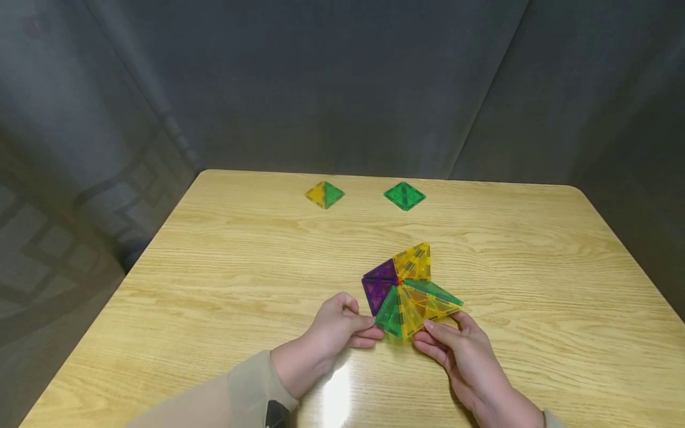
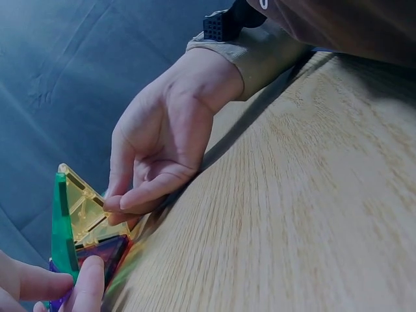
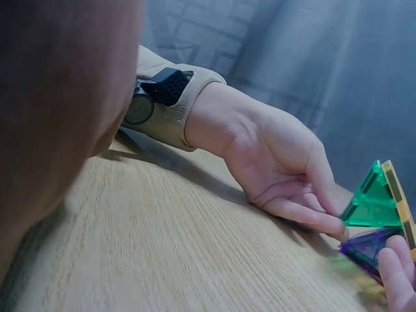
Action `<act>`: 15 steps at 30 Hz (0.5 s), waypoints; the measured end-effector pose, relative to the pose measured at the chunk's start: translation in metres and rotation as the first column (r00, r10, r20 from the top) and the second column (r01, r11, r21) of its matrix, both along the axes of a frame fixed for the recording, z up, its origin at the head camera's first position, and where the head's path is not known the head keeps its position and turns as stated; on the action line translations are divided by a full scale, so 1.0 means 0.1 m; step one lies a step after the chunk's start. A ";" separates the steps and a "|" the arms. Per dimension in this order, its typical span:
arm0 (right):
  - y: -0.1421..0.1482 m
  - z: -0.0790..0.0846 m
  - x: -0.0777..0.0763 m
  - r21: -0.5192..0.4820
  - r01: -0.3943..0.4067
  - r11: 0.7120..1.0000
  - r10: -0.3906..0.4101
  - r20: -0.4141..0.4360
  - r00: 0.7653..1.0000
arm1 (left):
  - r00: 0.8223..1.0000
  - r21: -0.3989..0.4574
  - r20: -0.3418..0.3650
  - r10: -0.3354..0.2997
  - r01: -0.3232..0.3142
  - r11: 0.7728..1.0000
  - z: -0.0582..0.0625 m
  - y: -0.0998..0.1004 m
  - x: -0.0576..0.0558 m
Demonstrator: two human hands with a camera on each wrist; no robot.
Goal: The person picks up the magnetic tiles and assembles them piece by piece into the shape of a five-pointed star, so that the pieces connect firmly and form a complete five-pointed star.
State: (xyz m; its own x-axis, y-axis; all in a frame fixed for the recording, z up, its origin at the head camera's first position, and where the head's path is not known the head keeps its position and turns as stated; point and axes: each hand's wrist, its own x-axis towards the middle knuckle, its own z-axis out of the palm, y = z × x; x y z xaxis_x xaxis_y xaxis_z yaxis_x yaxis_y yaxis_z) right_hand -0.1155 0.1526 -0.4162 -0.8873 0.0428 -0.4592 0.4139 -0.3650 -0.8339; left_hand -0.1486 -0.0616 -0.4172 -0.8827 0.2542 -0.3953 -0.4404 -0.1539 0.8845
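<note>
Translucent triangular magnetic tiles point(image 1: 382, 288), joined at one centre point, form a fan of purple, green and yellow pieces just above the wooden table. My left hand point(image 1: 342, 324) pinches the lower left corner of a green tile point(image 1: 390, 312) between thumb and fingers. On the other side, my right hand point(image 1: 462, 351) holds the edge of a yellow tile point(image 1: 412, 312), thumb on top and fingers beneath. In the left wrist view the yellow tiles point(image 2: 81, 201) stand tilted up beside the right hand. The right wrist view shows a green tile point(image 3: 374, 201) raised above a purple one point(image 3: 367, 250).
Toward the far edge of the wooden table point(image 1: 241, 249) lie two diamond pairs of tiles: one yellow and green point(image 1: 324, 195), one all green point(image 1: 405, 196). A dark grey curtain point(image 1: 321, 89) hangs behind. A black device point(image 1: 277, 414) sits on the left wrist.
</note>
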 end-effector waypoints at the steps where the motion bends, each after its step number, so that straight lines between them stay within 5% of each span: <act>1: 0.00 0.00 0.00 -0.003 -0.001 1.000 0.001 0.000 1.000 | 1.000 0.001 -0.001 0.000 0.000 1.000 0.00 0.00 0.00; 15: 0.03 0.02 0.04 -0.041 -0.022 0.999 0.023 0.022 0.999 | 0.999 0.059 0.042 0.013 -0.015 0.998 0.01 -0.05 0.03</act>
State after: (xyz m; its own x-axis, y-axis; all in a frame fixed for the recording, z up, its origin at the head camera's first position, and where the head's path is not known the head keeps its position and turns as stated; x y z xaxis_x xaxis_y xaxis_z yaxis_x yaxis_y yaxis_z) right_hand -0.1114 0.1555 -0.4145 -0.8773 0.0036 -0.4799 0.4410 -0.3887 -0.8090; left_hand -0.1459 -0.0664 -0.4162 -0.8696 0.2662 -0.4159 -0.4737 -0.2119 0.8548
